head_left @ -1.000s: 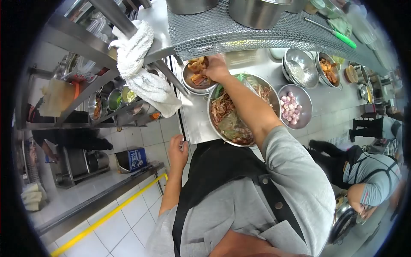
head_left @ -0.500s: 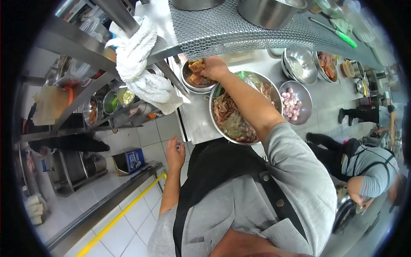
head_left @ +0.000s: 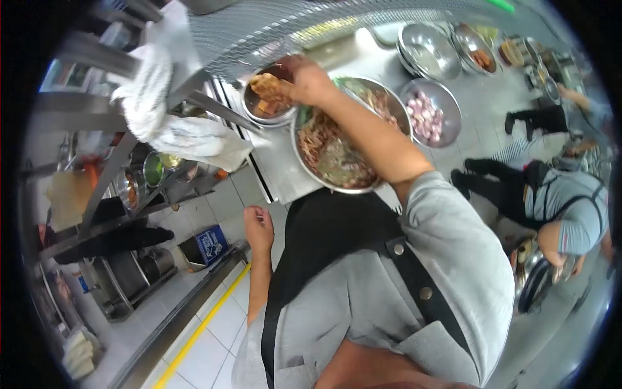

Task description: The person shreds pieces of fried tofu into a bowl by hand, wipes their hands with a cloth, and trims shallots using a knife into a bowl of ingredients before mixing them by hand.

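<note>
My right hand [head_left: 308, 81] reaches over the near-left side of the counter into a small metal bowl [head_left: 251, 107]. Its fingers curl around orange-brown food pieces [head_left: 267, 87]; the fingertips are partly hidden. Under my right forearm stands a large metal bowl [head_left: 409, 123] of shredded brownish food [head_left: 321, 146], with a clear plastic bag [head_left: 343, 155] lying over part of it. My left hand [head_left: 259, 227] hangs beside the counter's corner, fingers curled in loosely, with nothing visible in it.
A bowl of peeled shallots [head_left: 424, 118] stands right of the large bowl, with stacked metal bowls [head_left: 431, 52] behind. A white towel [head_left: 146, 97] is tied to the rack at left. A mesh shelf [head_left: 259, 32] overhangs the counter. Another person [head_left: 564, 201] bends at right.
The camera view has shifted, so the counter and bowls sit higher and further left. My right hand stays at the small bowl. My left hand's fingers look more curled.
</note>
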